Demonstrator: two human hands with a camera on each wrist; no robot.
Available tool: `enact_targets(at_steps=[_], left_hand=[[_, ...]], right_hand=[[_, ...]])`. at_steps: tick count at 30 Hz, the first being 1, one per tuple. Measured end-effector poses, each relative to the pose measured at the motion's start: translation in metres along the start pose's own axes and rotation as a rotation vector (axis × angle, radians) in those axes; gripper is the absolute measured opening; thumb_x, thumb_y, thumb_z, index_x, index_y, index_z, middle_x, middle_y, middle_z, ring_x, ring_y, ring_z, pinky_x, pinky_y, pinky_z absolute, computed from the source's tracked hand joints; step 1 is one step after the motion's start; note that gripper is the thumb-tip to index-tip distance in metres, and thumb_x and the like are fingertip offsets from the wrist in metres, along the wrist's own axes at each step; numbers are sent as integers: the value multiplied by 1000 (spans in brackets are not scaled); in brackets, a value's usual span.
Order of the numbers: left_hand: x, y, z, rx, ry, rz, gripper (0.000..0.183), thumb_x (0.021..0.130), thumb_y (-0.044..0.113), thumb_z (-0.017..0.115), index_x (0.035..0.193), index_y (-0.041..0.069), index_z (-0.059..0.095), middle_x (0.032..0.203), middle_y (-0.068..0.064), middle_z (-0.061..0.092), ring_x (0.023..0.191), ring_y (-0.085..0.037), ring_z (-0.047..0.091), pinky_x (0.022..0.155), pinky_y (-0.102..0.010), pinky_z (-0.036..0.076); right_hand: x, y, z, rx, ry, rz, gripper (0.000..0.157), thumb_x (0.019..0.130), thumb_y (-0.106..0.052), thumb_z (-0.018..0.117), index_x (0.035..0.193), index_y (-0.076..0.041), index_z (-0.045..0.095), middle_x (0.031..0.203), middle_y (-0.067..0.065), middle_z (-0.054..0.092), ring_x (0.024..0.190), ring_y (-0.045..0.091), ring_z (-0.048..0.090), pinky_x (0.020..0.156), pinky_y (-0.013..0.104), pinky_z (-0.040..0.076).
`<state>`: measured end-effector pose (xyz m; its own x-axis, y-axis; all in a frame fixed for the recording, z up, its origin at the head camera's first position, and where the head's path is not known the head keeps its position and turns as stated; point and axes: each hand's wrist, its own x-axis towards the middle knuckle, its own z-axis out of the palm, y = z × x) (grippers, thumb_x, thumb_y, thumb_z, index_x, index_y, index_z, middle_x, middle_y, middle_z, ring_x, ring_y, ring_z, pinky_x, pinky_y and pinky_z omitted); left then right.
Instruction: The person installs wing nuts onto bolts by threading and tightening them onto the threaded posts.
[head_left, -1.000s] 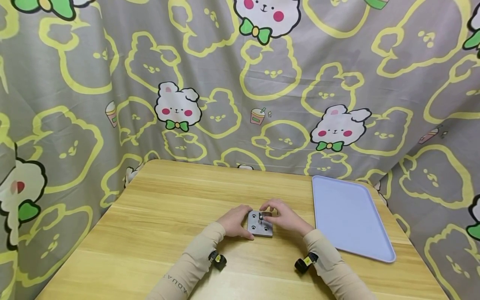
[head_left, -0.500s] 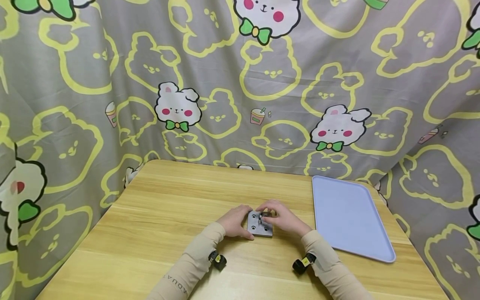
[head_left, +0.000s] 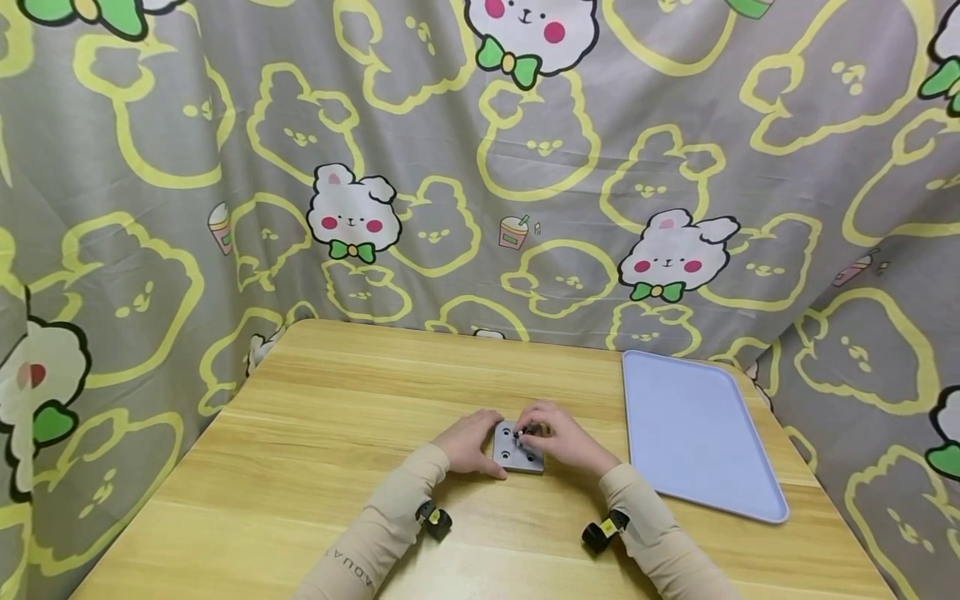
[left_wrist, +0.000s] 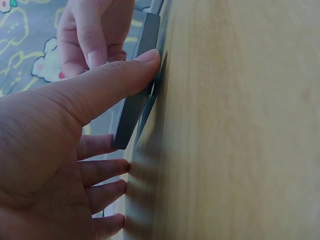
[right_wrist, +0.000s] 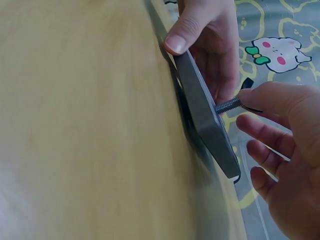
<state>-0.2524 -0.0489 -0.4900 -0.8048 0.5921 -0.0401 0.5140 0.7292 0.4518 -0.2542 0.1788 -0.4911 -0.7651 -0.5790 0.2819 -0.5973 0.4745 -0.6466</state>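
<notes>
A square grey metal plate [head_left: 521, 464] with several countersunk holes lies near the middle of the table. My left hand [head_left: 468, 442] grips it by opposite edges. In the left wrist view, the thumb [left_wrist: 127, 75] lies along the near edge and the index fingertip is at the other. Over the plate, my right hand [head_left: 566, 437] pinches a threaded bolt [right_wrist: 228, 105] between thumb and forefinger. The bolt's bare thread meets the plate's upper face in the right wrist view. A small black end [right_wrist: 247, 83] shows beyond the thumb; fingers hide the rest.
A pale blue tray [head_left: 701, 437] lies on the right side of the wooden table [head_left: 337, 400]. Behind and on both sides hangs a grey curtain [head_left: 442, 133] with cartoon print. Black wrist cameras [head_left: 603, 532] are strapped to both forearms.
My right hand has moved slightly left, its fingers closing in around the bolt. The bolt's top now leans a little to the left. The left hand stays on the plate.
</notes>
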Motion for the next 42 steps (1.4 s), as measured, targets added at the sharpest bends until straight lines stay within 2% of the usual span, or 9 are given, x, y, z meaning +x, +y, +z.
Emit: enact_targets(at_steps=[6, 12, 18, 25, 32, 37, 42], left_hand=[[-1, 0, 0, 3, 7, 12, 94, 69, 51, 83, 142, 8, 43, 143, -9, 50, 131, -26, 50, 115, -40, 39], [0, -1, 1, 4, 19, 19, 94, 68, 50, 84, 141, 7, 44, 144, -9, 50, 131, -26, 49, 115, -40, 39], [1, -2, 2, 4, 25, 21, 93, 67, 50, 84, 140, 7, 45, 142, -9, 52, 130, -26, 51, 114, -40, 40], [0, -1, 1, 0, 17, 15, 92, 68, 50, 84, 140, 7, 45, 142, -9, 52, 129, -26, 51, 114, -40, 40], [0, 0, 1, 2, 14, 13, 93, 68, 50, 84, 141, 8, 44, 143, -8, 51, 131, -25, 50, 115, -40, 39], [0, 0, 1, -5, 20, 19, 94, 68, 49, 84, 142, 6, 43, 143, -10, 50, 132, -26, 49, 115, -41, 38], [0, -1, 1, 4, 17, 18, 94, 68, 50, 84, 141, 7, 44, 142, -9, 51, 130, -25, 51, 114, -39, 39]], right_hand=[[0, -2, 7, -4, 67, 56, 9, 86, -16, 74, 92, -18, 68, 100, -5, 66, 96, 12, 54, 86, 30, 46], [-1, -5, 12, -43, 136, 57, 13, 84, -12, 75, 86, -17, 63, 90, -2, 63, 87, 15, 52, 78, 29, 45], [1, -12, 15, -72, 156, 116, 16, 82, -12, 74, 82, -17, 60, 88, -4, 59, 87, 12, 49, 78, 24, 42], [0, -11, 14, -71, 124, 115, 16, 83, -17, 74, 86, -17, 59, 89, -2, 59, 88, 12, 49, 77, 25, 42], [-2, -13, 0, 21, 72, 172, 17, 91, -26, 68, 101, -15, 61, 100, 0, 61, 91, 16, 52, 74, 28, 45], [-1, -9, -8, 43, 33, 150, 22, 92, -20, 65, 109, -6, 62, 107, 5, 62, 95, 20, 50, 74, 36, 46], [2, -1, -10, 27, -18, 121, 24, 90, -16, 68, 112, -7, 62, 111, 5, 64, 98, 23, 52, 79, 39, 47]])
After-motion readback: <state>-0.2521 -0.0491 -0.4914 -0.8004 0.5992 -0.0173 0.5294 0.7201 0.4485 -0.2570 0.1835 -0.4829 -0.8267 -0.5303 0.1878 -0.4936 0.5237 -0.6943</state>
